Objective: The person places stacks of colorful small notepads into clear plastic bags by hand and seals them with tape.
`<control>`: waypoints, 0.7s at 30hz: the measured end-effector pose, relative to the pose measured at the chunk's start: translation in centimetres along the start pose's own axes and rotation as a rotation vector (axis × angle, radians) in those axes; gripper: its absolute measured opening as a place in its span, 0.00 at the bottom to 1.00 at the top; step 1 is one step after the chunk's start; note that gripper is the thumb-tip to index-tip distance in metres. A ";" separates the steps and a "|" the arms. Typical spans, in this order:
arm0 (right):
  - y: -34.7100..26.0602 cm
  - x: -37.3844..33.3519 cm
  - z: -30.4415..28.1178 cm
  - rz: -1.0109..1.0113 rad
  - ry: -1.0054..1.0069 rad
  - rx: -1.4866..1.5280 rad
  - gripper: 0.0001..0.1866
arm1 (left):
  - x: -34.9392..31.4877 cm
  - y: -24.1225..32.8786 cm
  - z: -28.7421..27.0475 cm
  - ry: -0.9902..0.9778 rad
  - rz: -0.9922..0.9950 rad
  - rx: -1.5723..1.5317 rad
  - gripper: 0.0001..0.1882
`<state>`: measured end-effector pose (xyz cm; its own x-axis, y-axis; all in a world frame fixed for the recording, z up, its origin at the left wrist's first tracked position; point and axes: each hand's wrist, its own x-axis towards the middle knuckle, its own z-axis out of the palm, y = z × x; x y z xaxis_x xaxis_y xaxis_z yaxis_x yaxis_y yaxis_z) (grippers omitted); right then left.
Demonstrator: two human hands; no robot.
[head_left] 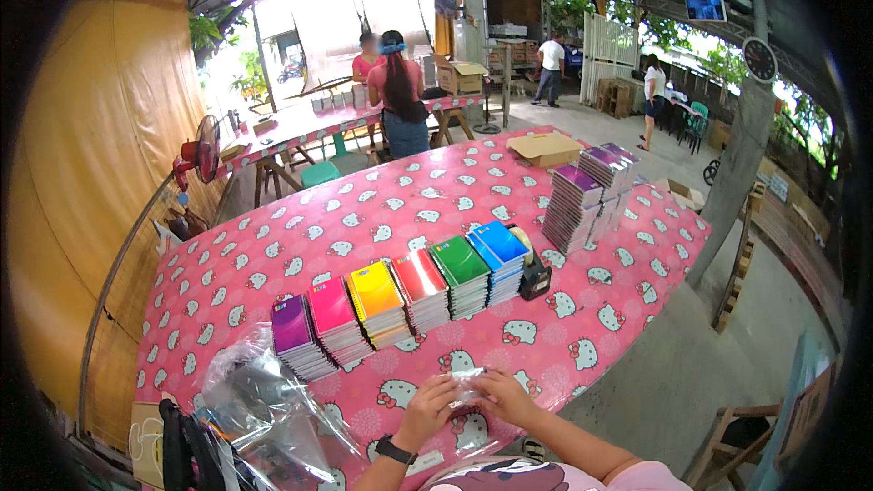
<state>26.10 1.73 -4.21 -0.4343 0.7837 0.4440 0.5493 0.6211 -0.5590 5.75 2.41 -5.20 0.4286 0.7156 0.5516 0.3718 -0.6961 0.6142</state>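
Between both sets of my fingers, low over the near edge of the worktop (582, 291), I pinch a small clear plastic bag (468, 386): left hand (427, 409) closed on its 9 o'clock end, right hand (505, 395) on its 3 o'clock end, so its long axis runs side to side, equally near both. At 12 o'clock lies a row of coloured notebook stacks (400, 295); at 9 o'clock, a heap of clear bags (264, 400).

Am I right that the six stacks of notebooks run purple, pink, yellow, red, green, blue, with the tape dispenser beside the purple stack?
Not quite. The head view shows the tape dispenser beside the blue stack, at the far end of the row from the purple stack. The colour order is as you said.
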 end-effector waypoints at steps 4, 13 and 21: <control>-0.6 -0.8 0.6 0.086 0.127 0.193 0.23 | -0.3 0.4 1.4 0.193 -0.075 -0.149 0.11; -2.4 2.0 -0.1 0.265 0.190 0.401 0.34 | -0.8 0.9 3.4 0.417 -0.305 -0.239 0.15; -3.3 0.6 -2.1 0.183 0.189 -0.074 0.32 | -0.7 0.0 3.6 0.300 -0.208 -0.095 0.28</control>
<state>25.56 0.12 -0.62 -0.1854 0.8644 0.4673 0.6603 0.4618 -0.5923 8.37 1.66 -7.64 0.0867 0.8361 0.5417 0.3410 -0.5358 0.7724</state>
